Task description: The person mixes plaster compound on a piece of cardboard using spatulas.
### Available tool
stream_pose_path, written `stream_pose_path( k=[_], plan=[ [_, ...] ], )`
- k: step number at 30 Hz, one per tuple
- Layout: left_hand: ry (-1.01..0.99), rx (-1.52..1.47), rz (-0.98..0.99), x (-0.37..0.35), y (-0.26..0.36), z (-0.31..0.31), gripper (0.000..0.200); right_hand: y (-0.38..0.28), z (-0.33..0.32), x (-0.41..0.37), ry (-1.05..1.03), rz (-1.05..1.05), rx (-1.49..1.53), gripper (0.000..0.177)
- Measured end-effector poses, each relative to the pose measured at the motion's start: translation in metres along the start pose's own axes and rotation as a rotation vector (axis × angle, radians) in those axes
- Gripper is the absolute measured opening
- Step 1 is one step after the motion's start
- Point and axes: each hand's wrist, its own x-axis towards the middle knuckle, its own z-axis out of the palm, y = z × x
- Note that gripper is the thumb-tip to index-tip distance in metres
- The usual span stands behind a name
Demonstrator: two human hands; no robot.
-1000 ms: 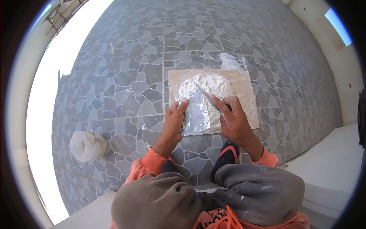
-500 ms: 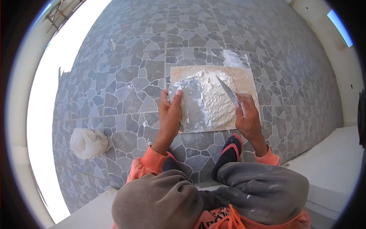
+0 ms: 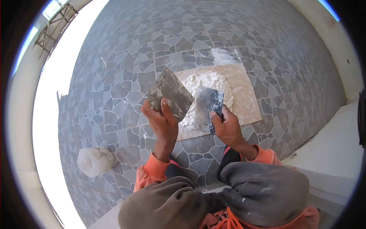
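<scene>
Left hand (image 3: 162,120): closed on a square plate (image 3: 169,93), thumb across its smeared face, fingers tucked behind; we take this grip to steady the sheet by its near edge, leaving the rest free.

Right hand (image 3: 230,128): closed on a scraper (image 3: 216,106), thumb on its dark side; held there, we judge, so that the far part stays clear of the fingers. Whether it touches the paste, we cannot tell.

White paste (image 3: 215,79): one mound, beyond and between the hands, on a board (image 3: 247,100), which probably shields the floor (image 3: 127,87) and sits within reach of both hands.

Whitish roll (image 3: 95,162): on the floor, well left of the left hand, perhaps set aside for elbow room.
</scene>
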Motion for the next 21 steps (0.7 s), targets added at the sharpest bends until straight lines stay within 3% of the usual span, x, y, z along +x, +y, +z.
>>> stream_pose_path(
  k=[4,7,10,13,16,21],
  plan=[
    [-0.075,-0.054,0.100,-0.010,-0.004,0.008,0.038,-0.005,0.007,0.000,0.028,-0.017,0.003,0.021],
    [-0.140,0.054,0.112,-0.018,-0.006,0.009,0.038,-0.002,0.007,0.001,-0.004,0.070,-0.010,0.022],
    [-0.177,0.204,0.246,-0.025,-0.002,0.012,0.036,0.003,0.007,0.002,0.006,0.057,0.020,0.023],
    [-0.281,0.264,0.142,-0.030,-0.002,0.015,0.035,0.005,0.006,0.003,0.035,0.011,0.050,0.023],
    [-0.312,0.275,0.172,-0.032,0.000,0.017,0.035,0.007,0.003,0.006,0.069,-0.105,0.015,0.023],
    [-0.464,0.351,0.151,-0.038,0.000,0.013,0.035,-0.001,-0.007,0.009,0.088,-0.095,0.024,0.023]
  ],
)
